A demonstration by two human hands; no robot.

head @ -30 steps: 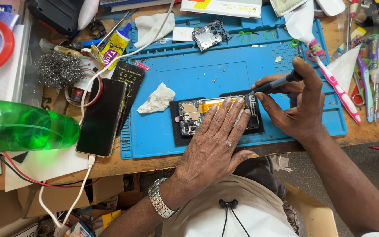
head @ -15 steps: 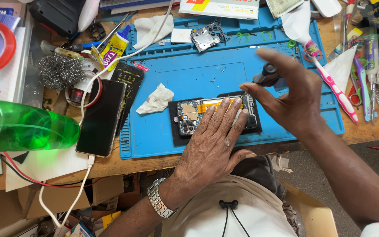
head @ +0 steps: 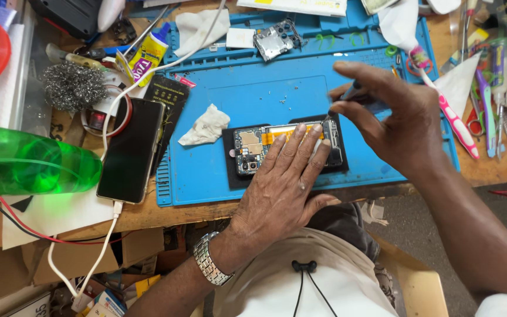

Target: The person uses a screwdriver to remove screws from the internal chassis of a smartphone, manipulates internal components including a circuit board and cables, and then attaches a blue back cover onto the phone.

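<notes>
The opened smartphone [head: 286,148] lies flat on the blue silicone repair mat [head: 247,100], near the mat's front edge, its long axis running left to right across the view. Its back is off: a grey-green circuit board with camera modules sits at the left end, an orange flex cable runs along the upper edge, and a dark frame surrounds it all.

The left hand [head: 283,188] lies palm down on the phone's right half, fingers spread flat and touching it, pinning rather than gripping. The right hand [head: 397,120] hovers just above the phone's right end, its grip closed, thumb and fingers pinched on a thin dark tool [head: 353,97] whose tip points down at the phone's upper right corner.

The mat is smooth and rubbery, with raised ridges and small trays along its far edge. A crumpled white tissue [head: 206,126] lies just left of the phone; beyond it the middle of the mat is bare apart from a few tiny specks. A glossy black phone [head: 131,149] with a white cable rests off the mat's left edge, beside a green translucent bottle [head: 30,167] lying on its side on the wooden worktop [head: 165,214]. A pink toothbrush [head: 450,114] lies slanted at the mat's right edge.
</notes>
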